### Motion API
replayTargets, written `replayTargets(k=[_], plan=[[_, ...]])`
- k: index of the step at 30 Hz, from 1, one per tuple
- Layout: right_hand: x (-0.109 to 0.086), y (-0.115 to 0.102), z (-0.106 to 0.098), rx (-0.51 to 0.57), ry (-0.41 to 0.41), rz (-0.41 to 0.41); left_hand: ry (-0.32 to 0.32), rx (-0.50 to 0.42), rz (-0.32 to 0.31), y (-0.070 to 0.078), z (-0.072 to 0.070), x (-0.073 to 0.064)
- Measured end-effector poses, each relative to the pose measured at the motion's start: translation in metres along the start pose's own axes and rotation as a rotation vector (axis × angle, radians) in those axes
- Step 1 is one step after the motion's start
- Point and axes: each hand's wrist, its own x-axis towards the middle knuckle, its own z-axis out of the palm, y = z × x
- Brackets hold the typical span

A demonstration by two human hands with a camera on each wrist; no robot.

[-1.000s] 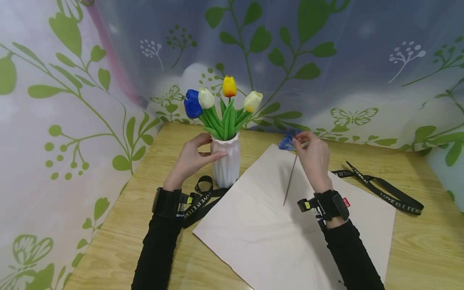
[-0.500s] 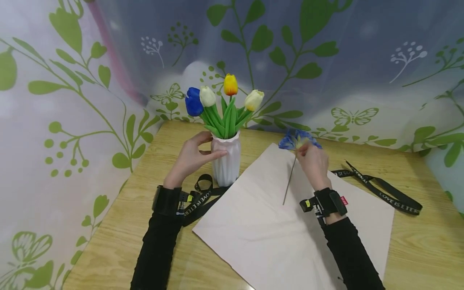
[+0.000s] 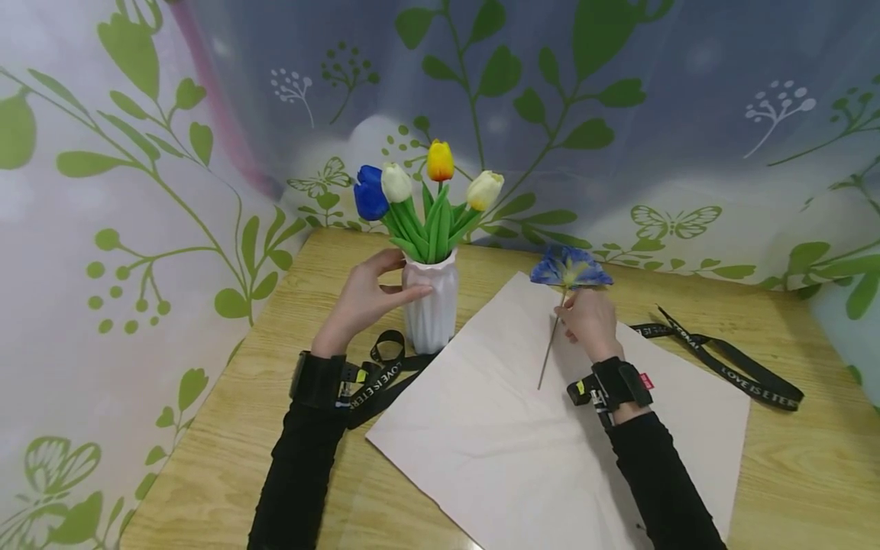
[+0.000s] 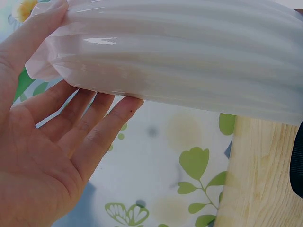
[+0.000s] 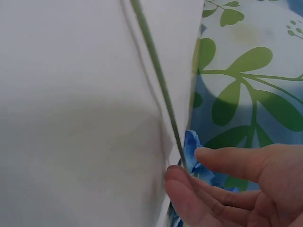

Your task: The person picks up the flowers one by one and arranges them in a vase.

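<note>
My left hand [image 3: 364, 302] holds a white ribbed vase [image 3: 431, 309], thumb across its front and fingers at its side. The vase [image 4: 170, 56] fills the top of the left wrist view. Out of it rise several tulips: a blue one [image 3: 371, 193], two cream ones and a yellow-orange one [image 3: 440, 160]. A blue artificial flower [image 3: 571, 267] with a thin bare stem [image 3: 548, 355] lies at the far corner of the paper. Just below its bloom my right hand [image 3: 593, 317] has thumb and fingers on either side of the stem [image 5: 158, 75], partly hiding the petals.
A large pale sheet of paper [image 3: 474, 451] lies cornerwise on the wooden table [image 3: 811, 473]. Black printed ribbon [image 3: 385, 397] lies by the vase, with more black ribbon [image 3: 756, 378] at the right. Patterned cloth [image 3: 674, 176] hangs along the back and left.
My right hand has drawn down from the blue petals to the upper stem, uncovering the bloom. The flower itself stays nearly in place. My left hand keeps its hold on the vase.
</note>
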Motion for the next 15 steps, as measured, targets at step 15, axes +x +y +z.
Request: replayTargets(k=[15], plan=[[0.0051, 0.0022, 0.0062, 0.089, -0.073, 0.044, 0.002, -0.002, 0.015, -0.0021, 0.0005, 0.0004]])
